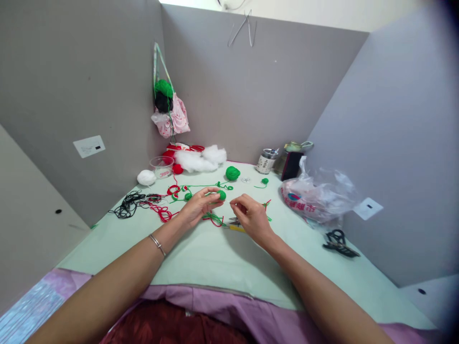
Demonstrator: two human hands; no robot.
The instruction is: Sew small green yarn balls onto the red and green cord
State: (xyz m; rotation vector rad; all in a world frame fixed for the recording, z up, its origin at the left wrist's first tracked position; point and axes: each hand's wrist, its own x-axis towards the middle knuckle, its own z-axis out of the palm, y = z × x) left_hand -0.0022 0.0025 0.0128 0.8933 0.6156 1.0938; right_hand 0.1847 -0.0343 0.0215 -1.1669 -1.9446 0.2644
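Observation:
My left hand [198,206] pinches a small green crocheted ball [222,195] between thumb and fingers above the table. To its right, my right hand [253,217] is closed in a pinch at about the same height; whatever its fingertips hold is too small to make out. Yellow-handled snips [236,228] lie on the table, partly hidden behind my right hand. Beneath my hands are loose green and red yarn ends [214,219]. A green yarn ball [233,173] sits farther back.
Tangled black yarn [131,204] and a white yarn ball [146,177] lie left, near a clear plastic cup [162,168]. White stuffing [201,159] is at the back. On the right are a tin [267,161], a plastic bag [315,193] and a black hair claw [340,244]. Grey partitions enclose the table.

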